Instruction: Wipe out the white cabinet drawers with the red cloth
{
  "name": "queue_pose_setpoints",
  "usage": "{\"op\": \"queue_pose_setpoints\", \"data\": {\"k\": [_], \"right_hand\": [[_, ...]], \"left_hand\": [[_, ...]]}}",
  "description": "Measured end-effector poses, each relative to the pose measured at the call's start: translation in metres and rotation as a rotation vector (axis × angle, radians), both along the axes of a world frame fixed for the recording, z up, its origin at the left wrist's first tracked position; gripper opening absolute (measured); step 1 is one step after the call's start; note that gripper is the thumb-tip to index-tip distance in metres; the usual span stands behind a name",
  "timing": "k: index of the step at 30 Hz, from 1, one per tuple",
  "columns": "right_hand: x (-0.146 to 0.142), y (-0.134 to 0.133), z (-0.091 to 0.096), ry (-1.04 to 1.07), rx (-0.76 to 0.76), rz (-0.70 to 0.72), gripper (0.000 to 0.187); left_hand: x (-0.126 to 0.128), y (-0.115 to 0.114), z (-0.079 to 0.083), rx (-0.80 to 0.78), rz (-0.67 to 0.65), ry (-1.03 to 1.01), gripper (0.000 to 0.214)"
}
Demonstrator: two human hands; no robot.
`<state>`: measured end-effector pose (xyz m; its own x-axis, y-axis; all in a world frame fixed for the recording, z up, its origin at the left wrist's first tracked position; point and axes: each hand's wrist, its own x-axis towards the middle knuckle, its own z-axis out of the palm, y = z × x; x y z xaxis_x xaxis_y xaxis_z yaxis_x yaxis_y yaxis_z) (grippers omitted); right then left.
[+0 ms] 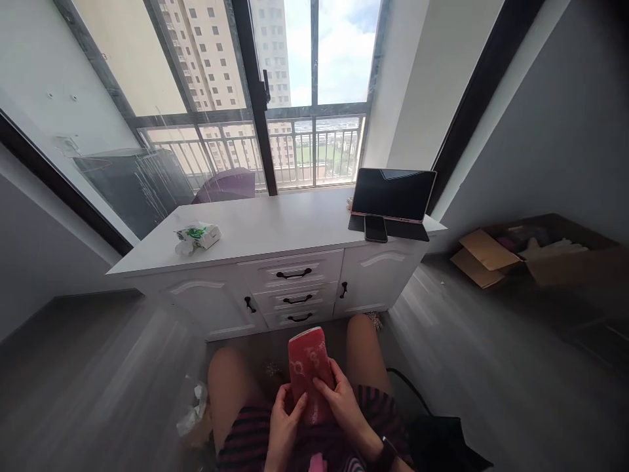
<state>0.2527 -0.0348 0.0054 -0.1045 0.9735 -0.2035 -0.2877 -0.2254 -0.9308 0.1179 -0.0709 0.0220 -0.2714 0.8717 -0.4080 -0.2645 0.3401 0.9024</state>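
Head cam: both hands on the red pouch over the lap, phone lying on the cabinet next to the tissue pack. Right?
Not quite. The head view shows the phone at the cabinet's right end, in front of the tablet; the tissue pack lies far off at the left end. The rest holds: left hand and right hand both grip the red pouch over the lap.

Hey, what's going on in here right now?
A seated person holds a red packet upright over their lap, left hand and right hand both gripping its lower part. Ahead stands a white cabinet bearing a tissue pack, a tablet and a phone.
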Motion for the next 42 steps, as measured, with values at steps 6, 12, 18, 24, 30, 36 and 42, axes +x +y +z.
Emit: {"op": "queue_pose_setpoints", "data": {"k": [6, 12, 18, 24, 30, 36, 42], "right_hand": [[-0.003, -0.027, -0.03, 0.163, -0.296, -0.073, 0.057], [-0.006, -0.052, -0.034, 0.443, -0.366, -0.021, 0.048], [-0.01, -0.056, -0.022, 0.577, -0.413, 0.045, 0.046], [-0.008, -0.056, -0.021, 0.617, -0.353, 0.009, 0.045], [-0.004, -0.058, -0.019, 0.591, -0.288, 0.035, 0.044], [-0.004, -0.053, -0.014, 0.503, -0.262, 0.117, 0.047], [-0.014, -0.034, -0.037, 0.327, -0.153, 0.186, 0.048]], "left_hand": [[0.001, -0.028, -0.027, -0.031, -0.067, -0.062, 0.045], [0.008, -0.047, -0.027, -0.038, 0.005, -0.147, 0.042], [0.025, -0.056, -0.011, -0.074, 0.135, -0.426, 0.05], [0.023, -0.059, -0.016, 0.018, 0.087, -0.323, 0.047], [0.014, -0.063, -0.022, -0.012, 0.112, -0.466, 0.05], [0.01, -0.059, -0.026, -0.191, -0.033, -0.803, 0.039], [0.007, -0.04, -0.041, -0.223, -0.051, -0.685, 0.057]]}}
